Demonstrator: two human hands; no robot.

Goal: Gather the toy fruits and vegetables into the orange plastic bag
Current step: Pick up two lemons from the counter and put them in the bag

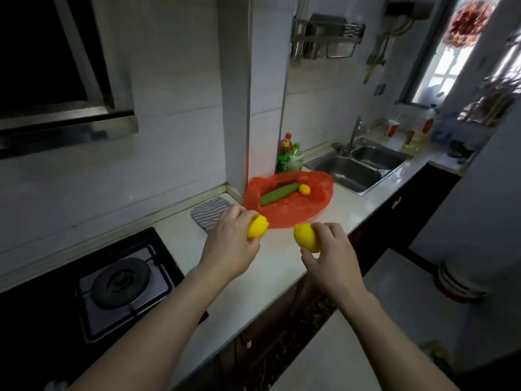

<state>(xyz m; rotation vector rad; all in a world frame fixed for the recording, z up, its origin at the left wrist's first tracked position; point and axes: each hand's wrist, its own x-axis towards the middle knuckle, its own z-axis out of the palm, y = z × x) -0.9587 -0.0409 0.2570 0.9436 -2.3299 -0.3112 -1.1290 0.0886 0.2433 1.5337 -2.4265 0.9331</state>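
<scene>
An orange plastic bag lies flat on the white counter near the wall corner. On it rest a green toy cucumber and a small orange-yellow toy fruit. My left hand grips a yellow toy lemon just in front of the bag's near edge. My right hand grips a second yellow toy lemon to the right of the first. Both lemons are held above the counter, apart from each other.
A striped cloth lies left of the bag. A gas stove fills the left. Green bottles stand behind the bag, with a steel double sink to the right. The counter edge runs diagonally below my hands.
</scene>
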